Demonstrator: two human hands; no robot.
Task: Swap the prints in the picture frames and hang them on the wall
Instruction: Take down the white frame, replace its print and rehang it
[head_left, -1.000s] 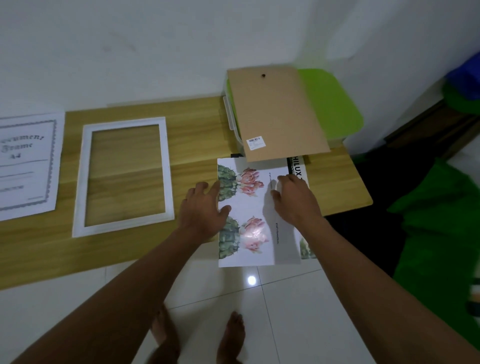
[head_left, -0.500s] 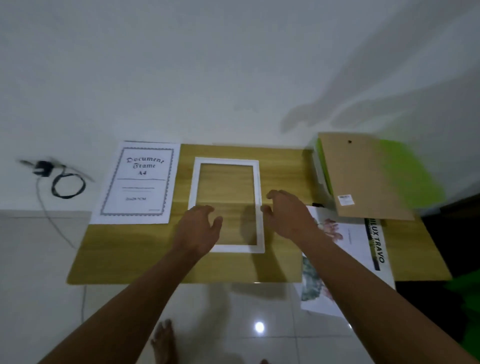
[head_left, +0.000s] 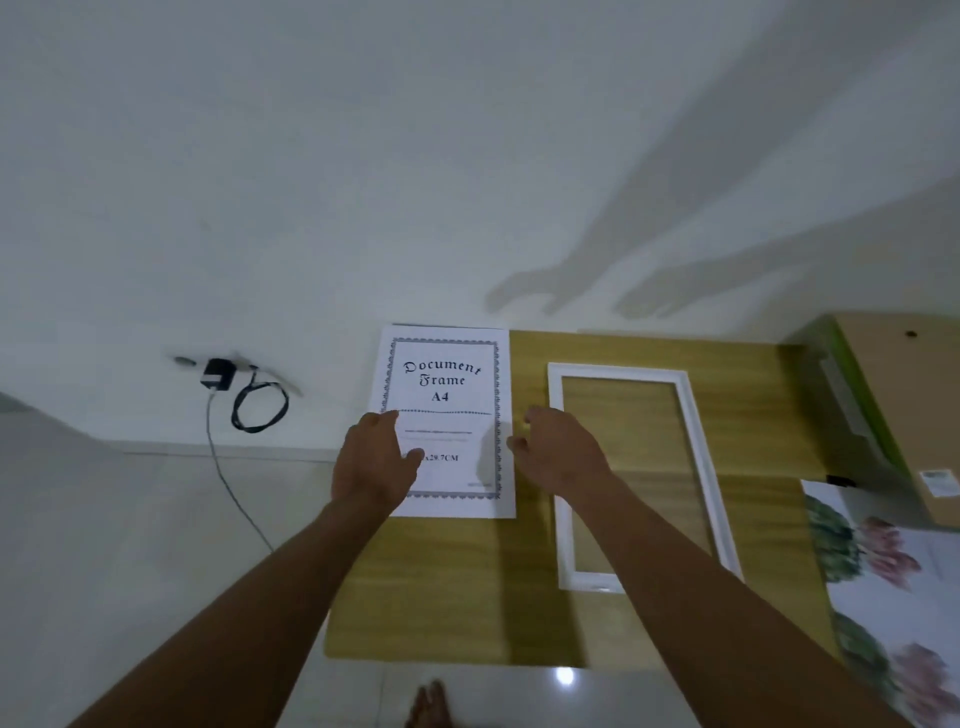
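The fingers (head_left: 371, 426) of your left hand (head_left: 376, 467) were loosely extended over the lower left part of the sheet (head_left: 447, 384), with the thumb spread across the print near the size line. They gripped nothing. Whether they pressed the paper or sat just above it could not be told from this view.

Your right hand (head_left: 558, 452) was just beside the sheet's right edge, between the sheet and the frame (head_left: 618, 371). Its fingers (head_left: 540, 415) were relaxed and slightly bent, the thumb pointed toward the paper, and it held nothing.

The sheet, headed "Document Frame A4", lay flat at the table's (head_left: 457, 587) far left corner, with its top edge against the wall (head_left: 363, 156). The white frame lay flat to its right, apart from it, and the wood showed through its opening.

At the right end of the table, the brown board (head_left: 898, 395) rested on a green box (head_left: 852, 395). The flower print (head_left: 883, 571) lay below it and hung over the table's right edge.

Left of the table, a black charger (head_left: 218, 374) sat against the wall, and its cable looped and ran down to the floor (head_left: 130, 545). Your bare foot (head_left: 428, 704) showed at the bottom edge. Both arms cast shadows on the wall.
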